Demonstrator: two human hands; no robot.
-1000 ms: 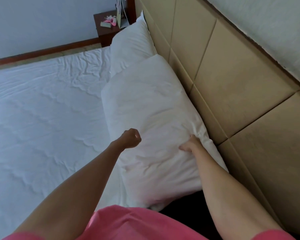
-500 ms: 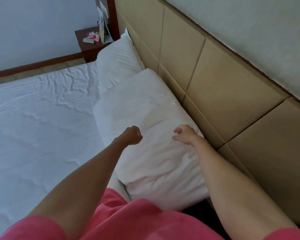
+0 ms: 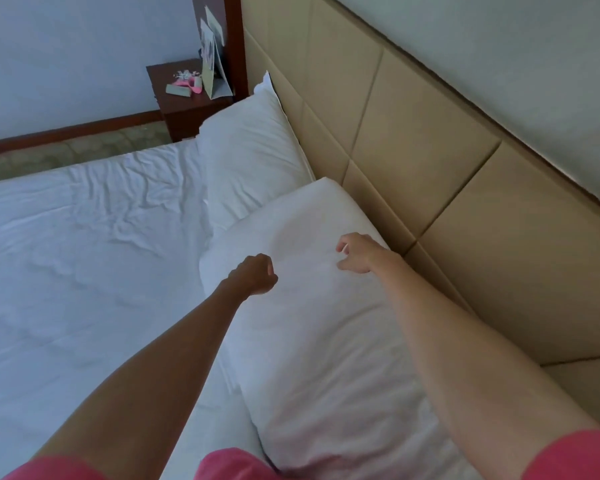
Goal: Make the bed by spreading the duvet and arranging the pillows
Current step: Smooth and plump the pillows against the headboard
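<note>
The right hand (image 3: 355, 252) has let go of the near pillow (image 3: 326, 323) and lifted off it, fingers now loosely curled.

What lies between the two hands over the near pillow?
Only bare pillowcase: in the head view, the left hand and right hand hover apart above the near pillow, with nothing between them.

— What's at the head of the bed?
— A plump white fabric pillow (image 3: 312, 341), lying flat at the near right, its long edge against the headboard.
— And the second?
— Another white fabric pillow (image 3: 253, 157), farther along, its near end tucked under the first one's far corner.
— The bedding?
— A wrinkled white sheet (image 3: 84, 254) spreads left.
</note>
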